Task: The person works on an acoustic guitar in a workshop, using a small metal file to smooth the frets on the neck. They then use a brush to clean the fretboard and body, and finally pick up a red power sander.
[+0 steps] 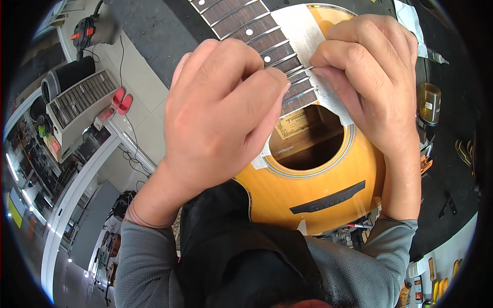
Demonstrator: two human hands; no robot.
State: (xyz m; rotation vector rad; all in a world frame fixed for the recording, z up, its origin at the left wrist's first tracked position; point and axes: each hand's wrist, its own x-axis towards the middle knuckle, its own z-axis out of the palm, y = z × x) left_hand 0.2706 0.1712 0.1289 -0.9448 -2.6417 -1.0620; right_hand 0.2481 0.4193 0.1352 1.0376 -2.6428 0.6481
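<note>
The guitar top (359, 159) is shining as smooth, glossy wood, while the fretboard (262, 26) is showing matt, dark grain and its frets (275, 47) are gleaming like polished metal. The masking strip (298, 31) is looking papery and dull, and the label (295, 126) is appearing as plain paper. Grey sleeves (149, 256) are showing textured, matt cloth, and the jar (430, 102) is glinting smoothly, perhaps glass or clear plastic.

Two hands (218, 110) are showing, along with two gray sleeves (146, 256), one guitar (272, 190), one sound hole (308, 154), one paper label (299, 124), one dark bridge (328, 197), three pale fretboard dots (249, 32), one jar (430, 107) and two red slippers (118, 97).
</note>
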